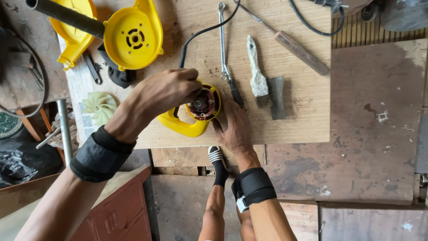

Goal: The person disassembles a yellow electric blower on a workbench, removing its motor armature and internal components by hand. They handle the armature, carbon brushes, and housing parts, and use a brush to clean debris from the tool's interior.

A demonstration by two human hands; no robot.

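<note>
Blower motor body (192,114), yellow with a handle loop, lies near the front edge of the wooden worktop (303,116), its casing off so that the red-and-copper motor end faces up. Judging by the spread of parts, the machine stands well into disassembly: two yellow housing shells (131,35) lie apart at the back left with a dark nozzle tube (67,15) across them, and the pale fan impeller (100,107) rests by itself at the left edge of the worktop. The motor itself sits in its yellow half, so that part appears not yet taken out.

Left hand (162,93) comes over the top of the motor body, its grip closed on the upper rim of it. Right hand (234,127) lies against the lower right side, fingers curved round the casing and steadying it.

Smaller things lie just beyond: a wood-handled file (294,44), a long combination spanner (223,40), a worn paintbrush (257,76), a black power cord (205,31)
</note>
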